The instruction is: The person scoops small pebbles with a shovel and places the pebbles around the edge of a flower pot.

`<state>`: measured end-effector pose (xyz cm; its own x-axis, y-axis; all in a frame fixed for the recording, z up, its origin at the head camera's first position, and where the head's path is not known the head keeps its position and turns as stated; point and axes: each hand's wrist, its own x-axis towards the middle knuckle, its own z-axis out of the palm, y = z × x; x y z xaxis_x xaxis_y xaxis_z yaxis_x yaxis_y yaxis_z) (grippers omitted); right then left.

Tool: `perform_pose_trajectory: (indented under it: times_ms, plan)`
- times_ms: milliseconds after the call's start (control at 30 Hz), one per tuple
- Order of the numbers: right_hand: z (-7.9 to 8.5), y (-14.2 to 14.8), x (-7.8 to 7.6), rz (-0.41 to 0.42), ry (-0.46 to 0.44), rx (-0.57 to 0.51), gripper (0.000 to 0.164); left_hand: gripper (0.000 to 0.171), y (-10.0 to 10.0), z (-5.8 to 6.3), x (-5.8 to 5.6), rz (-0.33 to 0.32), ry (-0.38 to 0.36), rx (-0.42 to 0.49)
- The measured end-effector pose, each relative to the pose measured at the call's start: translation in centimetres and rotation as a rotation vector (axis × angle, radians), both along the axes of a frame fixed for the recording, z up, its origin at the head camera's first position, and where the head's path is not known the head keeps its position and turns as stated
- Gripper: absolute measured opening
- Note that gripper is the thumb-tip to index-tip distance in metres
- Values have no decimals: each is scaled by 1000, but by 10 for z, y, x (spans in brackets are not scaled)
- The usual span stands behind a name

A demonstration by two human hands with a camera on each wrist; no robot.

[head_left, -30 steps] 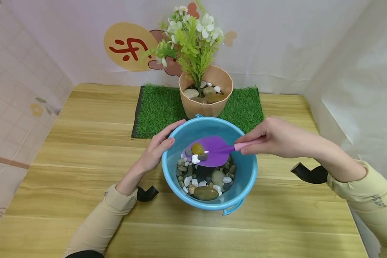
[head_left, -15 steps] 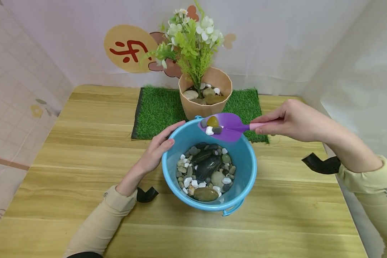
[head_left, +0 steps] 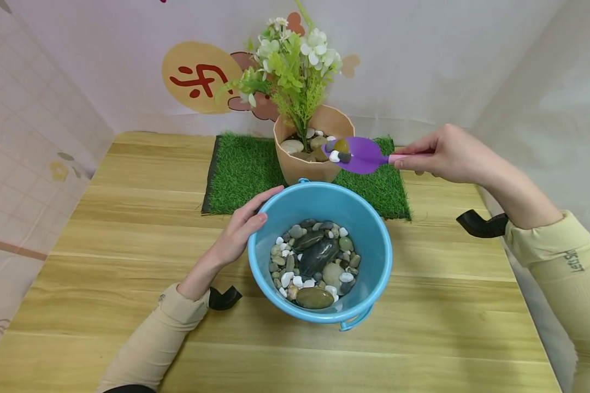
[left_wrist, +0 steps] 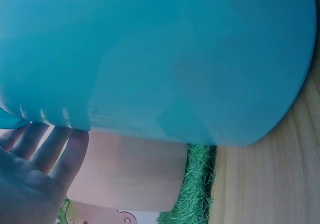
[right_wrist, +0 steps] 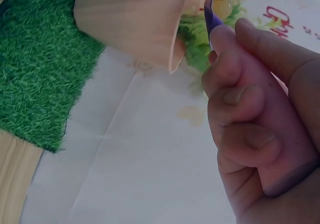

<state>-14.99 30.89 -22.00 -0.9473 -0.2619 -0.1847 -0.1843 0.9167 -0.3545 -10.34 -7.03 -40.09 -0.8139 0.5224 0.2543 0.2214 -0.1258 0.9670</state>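
Note:
My right hand (head_left: 452,155) grips the pink handle of a purple trowel (head_left: 366,155). Several pebbles (head_left: 341,148) lie on its blade: an amber one, a white one and dark ones. The blade is held over the right rim of a peach flowerpot (head_left: 307,171), hiding part of it. In the right wrist view, fingers (right_wrist: 245,101) curl round the handle. My left hand (head_left: 236,229) rests against the left side of a blue bucket (head_left: 369,218), thumb at the rim. Its fingers (left_wrist: 55,146) lie straight along the outer wall in the left wrist view. Wet stones (head_left: 317,256) cover the bucket's bottom.
The pot holds white flowers with green leaves (head_left: 290,71) and some stones. It stands on a green artificial grass mat (head_left: 246,169), right behind the bucket. Pale printed cloth (head_left: 413,71) rises behind the wooden table (head_left: 128,229). A bucket handle (head_left: 356,318) hangs at the front.
My right hand has lifted the loaded trowel out of the bucket and carried it back and rightward to the pot's rim. The left hand has stayed at the bucket.

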Motion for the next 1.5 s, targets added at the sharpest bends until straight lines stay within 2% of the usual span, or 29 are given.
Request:
perform_pose_trajectory:
  times_ms: [367,867,1133,1333,1500]
  plan:
    - [-4,-1,-24,-33,0,56,43,62,0,1,0,-8,-8,0]
    - [-3,-14,-33,-11,67,139,45,62,0,-1,0,-4,-1,-3]
    - [2,-21,-33,1,103,188,45,61,0,-2,0,-12,-4,-2]
    - [8,-26,-29,12,172,228,43,61,0,-2,0,-6,2,1]
    - [8,-27,-23,18,233,219,40,61,0,-2,-1,2,2,0]
